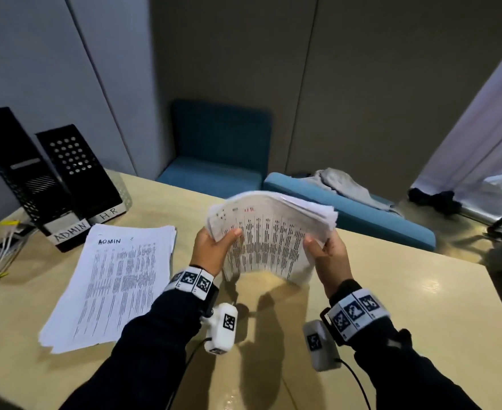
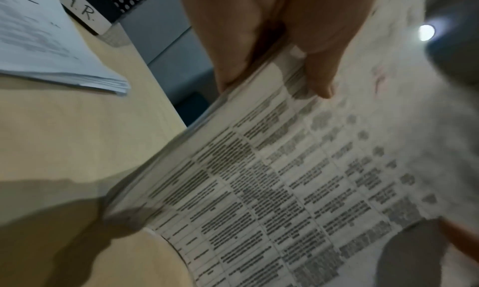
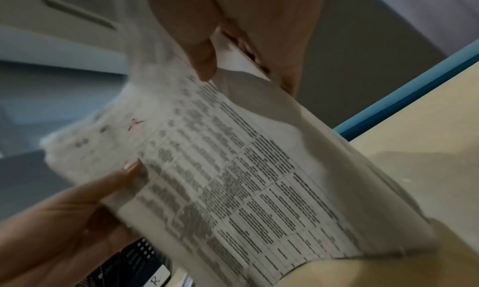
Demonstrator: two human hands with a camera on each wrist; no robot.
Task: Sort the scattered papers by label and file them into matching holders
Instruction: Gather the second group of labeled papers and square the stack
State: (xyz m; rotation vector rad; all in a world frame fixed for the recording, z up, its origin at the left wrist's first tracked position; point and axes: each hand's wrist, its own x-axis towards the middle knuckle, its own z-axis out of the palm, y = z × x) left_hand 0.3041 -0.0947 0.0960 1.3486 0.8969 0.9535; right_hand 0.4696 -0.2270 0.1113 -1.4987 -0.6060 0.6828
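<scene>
Both hands hold a thick, bowed stack of printed papers upright above the table, its lower edge near the tabletop. A red mark shows near its top. My left hand grips its left edge, thumb on the front sheet. My right hand grips the right edge, thumb in front. A second pile headed ADMIN lies flat at the left. Two black perforated holders stand at the back left, labelled ADMIN and HR.
The table is light wood. Cables and a socket sit at its far left edge. Beyond the table stand blue seats, one with a grey cloth on it.
</scene>
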